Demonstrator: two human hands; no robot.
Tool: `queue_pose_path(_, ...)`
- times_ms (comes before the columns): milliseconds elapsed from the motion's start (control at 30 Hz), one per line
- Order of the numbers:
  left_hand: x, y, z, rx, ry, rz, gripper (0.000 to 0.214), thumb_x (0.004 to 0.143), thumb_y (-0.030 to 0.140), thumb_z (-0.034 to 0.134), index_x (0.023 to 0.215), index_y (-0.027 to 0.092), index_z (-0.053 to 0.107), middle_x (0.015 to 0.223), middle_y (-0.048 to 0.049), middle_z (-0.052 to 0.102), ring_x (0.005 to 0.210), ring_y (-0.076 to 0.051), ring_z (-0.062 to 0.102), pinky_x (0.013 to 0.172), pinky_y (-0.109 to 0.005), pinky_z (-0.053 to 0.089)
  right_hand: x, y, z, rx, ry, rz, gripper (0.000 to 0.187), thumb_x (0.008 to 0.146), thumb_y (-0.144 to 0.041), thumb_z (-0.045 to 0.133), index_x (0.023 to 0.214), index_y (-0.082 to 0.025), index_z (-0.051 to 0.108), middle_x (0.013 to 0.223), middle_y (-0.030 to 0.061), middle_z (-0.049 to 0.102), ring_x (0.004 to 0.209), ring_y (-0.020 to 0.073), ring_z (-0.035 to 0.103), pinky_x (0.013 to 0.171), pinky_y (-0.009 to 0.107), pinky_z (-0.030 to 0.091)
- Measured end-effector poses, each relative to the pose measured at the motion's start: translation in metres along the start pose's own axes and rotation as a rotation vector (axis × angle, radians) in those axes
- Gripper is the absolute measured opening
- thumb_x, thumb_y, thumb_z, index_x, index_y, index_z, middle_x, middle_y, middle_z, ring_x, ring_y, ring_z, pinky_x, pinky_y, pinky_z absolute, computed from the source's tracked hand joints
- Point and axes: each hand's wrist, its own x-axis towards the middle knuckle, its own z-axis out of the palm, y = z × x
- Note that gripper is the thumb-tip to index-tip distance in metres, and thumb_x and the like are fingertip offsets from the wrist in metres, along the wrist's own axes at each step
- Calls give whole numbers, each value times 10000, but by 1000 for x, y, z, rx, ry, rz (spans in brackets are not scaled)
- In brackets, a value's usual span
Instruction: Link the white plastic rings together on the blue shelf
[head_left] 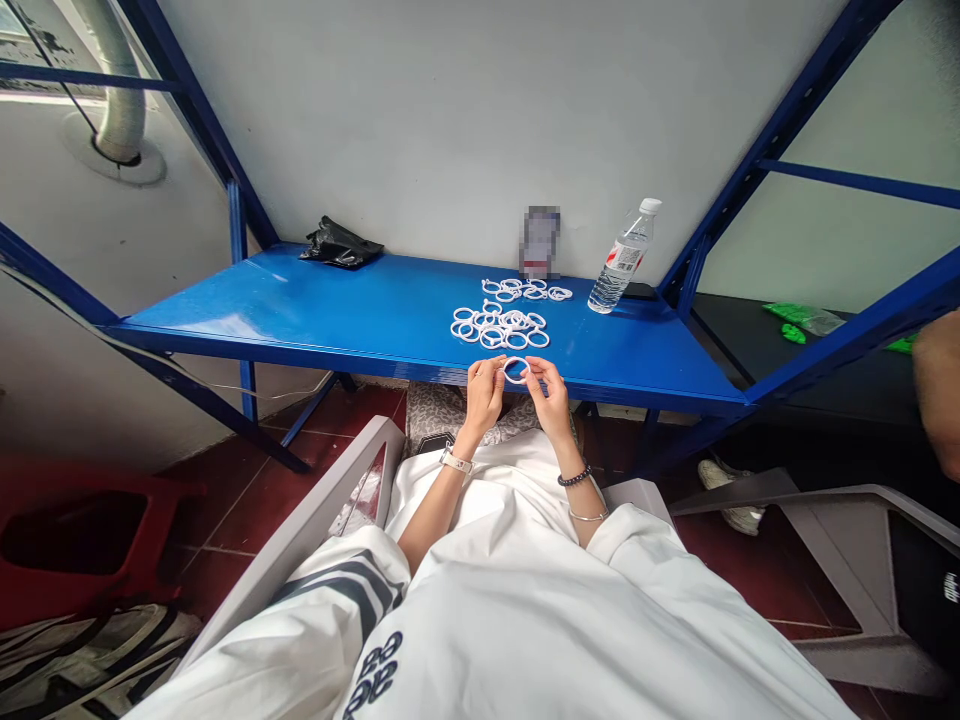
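Both my hands hold one white plastic ring (516,370) just in front of the blue shelf's near edge (360,352). My left hand (484,392) pinches its left side and my right hand (549,392) pinches its right side, fingers closed on it. A pile of several white rings (500,328) lies on the shelf just beyond my hands. A smaller row of rings (526,291) lies farther back, near the wall.
A clear water bottle (621,260) stands at the back right of the shelf. A black bag (340,245) lies at the back left. A red stool (79,530) sits on the floor at left. Another person's arm (939,385) shows at the right edge.
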Motion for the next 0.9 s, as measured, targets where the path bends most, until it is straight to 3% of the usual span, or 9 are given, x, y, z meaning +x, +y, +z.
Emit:
queue_pose_path(267,1,5,-4,-1,-48,-4,622,1112,518,163,1286,197,666,1265,-123,731,1162,-231,644,1046,-405,441,0,2,-1,-35,-6,-29,397,983,-517,615,1239,-225,698,1078,102,763,928,231,712,938,425,568)
queue_pose_path(900,-1,2,-1,29,-30,-7,609,1110,520,133,1228,206,642,1239,-131,734,1146,-234,648,1033,-422,447,1,1,0,-16,4,-25,379,958,-553,635,1148,-239,732,1024,81,765,874,219,704,889,405,586)
